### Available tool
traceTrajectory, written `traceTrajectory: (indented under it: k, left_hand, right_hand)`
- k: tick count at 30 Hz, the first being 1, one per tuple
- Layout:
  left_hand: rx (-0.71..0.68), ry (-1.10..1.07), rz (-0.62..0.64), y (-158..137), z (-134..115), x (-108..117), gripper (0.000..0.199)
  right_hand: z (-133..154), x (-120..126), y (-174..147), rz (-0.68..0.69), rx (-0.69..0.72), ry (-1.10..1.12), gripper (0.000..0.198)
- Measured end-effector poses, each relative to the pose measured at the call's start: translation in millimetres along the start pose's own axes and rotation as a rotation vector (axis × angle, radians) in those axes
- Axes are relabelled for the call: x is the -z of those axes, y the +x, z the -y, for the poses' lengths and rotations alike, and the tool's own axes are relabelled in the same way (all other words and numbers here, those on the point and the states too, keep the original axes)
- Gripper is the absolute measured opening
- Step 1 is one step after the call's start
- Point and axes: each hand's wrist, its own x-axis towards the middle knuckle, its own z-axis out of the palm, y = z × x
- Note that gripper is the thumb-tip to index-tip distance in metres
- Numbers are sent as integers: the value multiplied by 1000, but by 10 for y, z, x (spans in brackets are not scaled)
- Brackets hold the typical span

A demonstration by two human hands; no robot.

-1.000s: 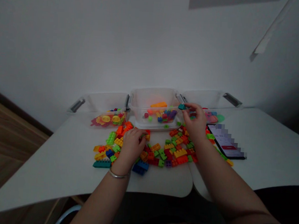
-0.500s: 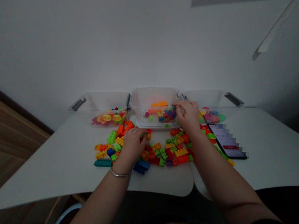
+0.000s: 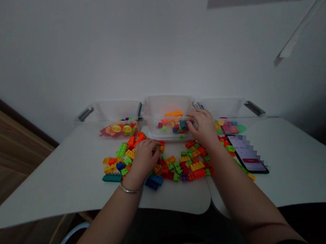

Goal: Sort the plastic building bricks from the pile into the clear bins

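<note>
Clock centred on the loose bricks [image 3: 165, 169], 12 toward the wall. Far left, the left bin [image 3: 117, 106] stood at 10 on the white table [image 3: 50, 192], with yellow round pieces [image 3: 127, 128] inside. A long teal brick [image 3: 112, 177] lay at 8; probably light, stiff plastic, best pinched across its narrow sides. A green studded brick [image 3: 121, 149] sat at 9, the studs likely giving fair grip. The left hand [image 3: 147, 156] bent over the bricks, just inside 9, fingertips at a small yellow brick [image 3: 161, 149]; couldn't tell whether it gripped anything. Dark blue bricks [image 3: 154, 181] lay between 6 and 7, partly behind the wrist; smooth flat walls might slip a bit, so take opposite faces. The middle bin [image 3: 155, 105] stood at 12, holding mixed bricks plus an orange piece [image 3: 174, 113]; a teal piece [image 3: 184, 124] showed through its front wall, just below the right fingers. A yellow studded brick [image 3: 198, 165] lay at 3, broad enough to take by its long sides; hard to break, I'd judge. The right hand [image 3: 204, 128], between 1 and 2, was at the bin's right corner, thumb and fingers parted, nothing seen between them. The right bin [image 3: 223, 106] stood near 2, partly behind that hand; the phone [image 3: 248, 153] lay at 3.
</note>
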Motion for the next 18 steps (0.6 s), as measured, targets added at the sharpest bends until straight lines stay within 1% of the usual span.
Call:
traceTrajectory:
  k: [4, 9, 12, 13, 14, 16, 18]
  left_hand:
    - [5, 9, 12, 3, 1, -4, 27]
    - [16, 23, 0, 1, 4, -10, 29]
    - [10, 18, 0, 0, -6, -9, 28]
    - [9, 18, 0, 0, -11, -8, 28]
    - [8, 19, 2, 0, -16, -7, 28]
    - [9, 21, 7, 2, -25, -6, 28]
    - [12, 20, 15, 5, -31, -5, 28]
  right_hand:
    - [17, 26, -18, -22, -11, 65, 36]
    - [94, 171, -105, -188, -14, 91, 36]
    - [145, 247, -173, -217, -8, 131, 33]
    - [157, 260, -192, -193, 13, 162, 32]
    - [165, 269, -208, -138, 49, 196, 30]
    - [177, 280, -230, 46, 135, 232, 27]
    - [188, 290, -239, 260, 190, 183, 22]
